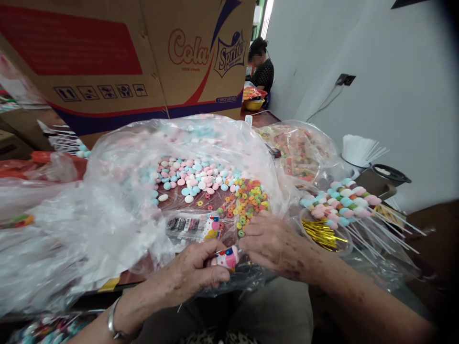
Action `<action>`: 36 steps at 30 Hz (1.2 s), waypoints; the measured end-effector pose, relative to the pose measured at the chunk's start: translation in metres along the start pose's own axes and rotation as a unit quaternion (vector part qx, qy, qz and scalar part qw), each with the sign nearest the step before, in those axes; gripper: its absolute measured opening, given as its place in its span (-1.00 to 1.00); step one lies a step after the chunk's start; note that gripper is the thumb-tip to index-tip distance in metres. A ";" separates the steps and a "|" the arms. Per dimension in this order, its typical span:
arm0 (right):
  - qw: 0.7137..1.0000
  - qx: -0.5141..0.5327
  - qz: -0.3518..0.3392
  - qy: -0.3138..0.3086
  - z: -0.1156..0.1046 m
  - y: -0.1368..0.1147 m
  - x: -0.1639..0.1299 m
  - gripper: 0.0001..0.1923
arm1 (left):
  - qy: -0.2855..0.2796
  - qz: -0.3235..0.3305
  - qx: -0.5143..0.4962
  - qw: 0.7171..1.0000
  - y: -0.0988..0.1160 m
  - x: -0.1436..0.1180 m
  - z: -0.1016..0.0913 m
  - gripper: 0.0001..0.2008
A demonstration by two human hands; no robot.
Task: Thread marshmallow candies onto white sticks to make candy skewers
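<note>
My left hand [195,270] is closed round a small candy in a printed wrapper [227,259], with pink candy showing at its end. A thin white stick pokes out below that hand. Just right of the wrapper, my right hand [268,241] has its fingers curled inward; what its fingertips pinch, if anything, is hidden. Beyond it lie colourful ring candies [251,198], close to its knuckles. Flat printed wrappers [193,227] rest on the table beyond my left hand. Pink, blue and white round candies [193,177] are spread farther back.
A large clear bag [122,138] surrounds the candies, before a cardboard box [118,52]. At right are a tub of gold twist ties [319,234], candy skewers [344,203], white sticks [360,150] and a dark mug [382,179]. A person [263,67] sits behind.
</note>
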State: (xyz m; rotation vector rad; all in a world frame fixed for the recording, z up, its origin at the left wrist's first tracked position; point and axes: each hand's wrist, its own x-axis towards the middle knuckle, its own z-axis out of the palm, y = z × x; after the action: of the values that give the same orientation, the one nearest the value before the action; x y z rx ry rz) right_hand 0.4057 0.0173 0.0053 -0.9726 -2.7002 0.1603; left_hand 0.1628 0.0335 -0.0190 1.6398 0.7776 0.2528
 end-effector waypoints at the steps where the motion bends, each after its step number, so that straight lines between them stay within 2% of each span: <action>1: 1.000 0.002 -0.004 0.005 0.002 -0.001 0.001 -0.81 | 0.002 -0.011 0.000 1.000 0.000 0.000 0.002 -0.77; 4: 1.000 0.015 -0.016 0.020 0.007 0.000 0.002 -0.79 | -0.011 -0.048 -0.034 0.998 -0.002 0.000 0.005 -0.79; 6: 0.999 0.015 -0.018 0.023 0.006 0.002 0.002 -0.76 | -0.034 -0.058 -0.056 0.996 -0.006 0.000 0.004 -0.72; 9: 0.999 0.008 -0.024 0.021 0.002 0.005 0.002 -0.73 | -0.078 -0.076 -0.100 0.989 -0.009 -0.001 0.000 -0.60; 13: 0.999 0.004 -0.040 0.010 -0.001 0.007 0.004 -0.73 | -0.112 -0.087 -0.108 0.984 -0.009 -0.002 -0.007 -0.60; 19: 1.000 0.009 -0.029 -0.002 -0.006 0.008 0.005 -0.77 | -0.102 -0.087 -0.128 0.983 -0.012 -0.007 -0.015 -0.62; 24: 0.999 0.007 -0.035 0.009 -0.005 0.007 0.007 -0.80 | -0.120 -0.099 -0.134 0.979 -0.011 -0.006 -0.018 -0.62; 31: 1.000 -0.007 -0.017 0.012 0.000 0.001 0.006 -0.76 | -0.080 -0.080 -0.190 0.975 -0.016 0.005 -0.009 -0.66; 36: 1.000 -0.015 -0.017 -0.017 0.010 -0.005 0.012 -0.76 | -0.065 -0.082 -0.158 0.982 -0.013 0.010 0.001 -0.69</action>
State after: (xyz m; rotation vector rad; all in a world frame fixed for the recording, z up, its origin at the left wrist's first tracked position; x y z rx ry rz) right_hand 0.3911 0.0215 -0.0009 -0.9390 -2.7565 0.1324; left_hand 0.1663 0.0390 -0.0343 1.2725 0.7281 0.1408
